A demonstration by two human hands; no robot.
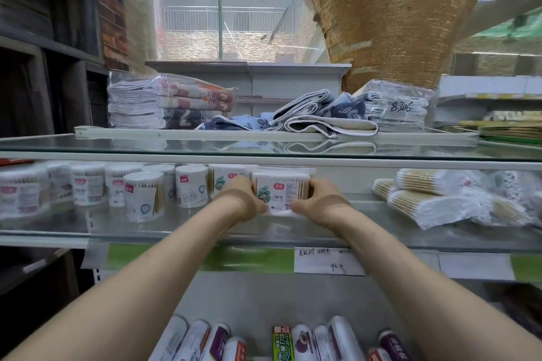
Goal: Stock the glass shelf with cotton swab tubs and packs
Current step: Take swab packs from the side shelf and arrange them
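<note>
Stocking, middle stage. I grip one swab pack (280, 190) between both hands: my left hand (245, 199) curls its fingers round the pack's left edge, and my right hand (319, 202) curls round its right edge. The pack is at the middle of the glass shelf (190, 228), just beside a second pack (225, 182) on its left.

Done: round tubs (143, 196) stand in a row along the left half, and bagged swabs (434, 202) lie heaped at the right end.

Left to do, as I judge it: the bare glass between the held pack and the bags wants filling. Whether the pack's base rests fully on the glass I cannot tell, as my hands cover it.

Folded towels (311, 114) occupy the shelf above.
</note>
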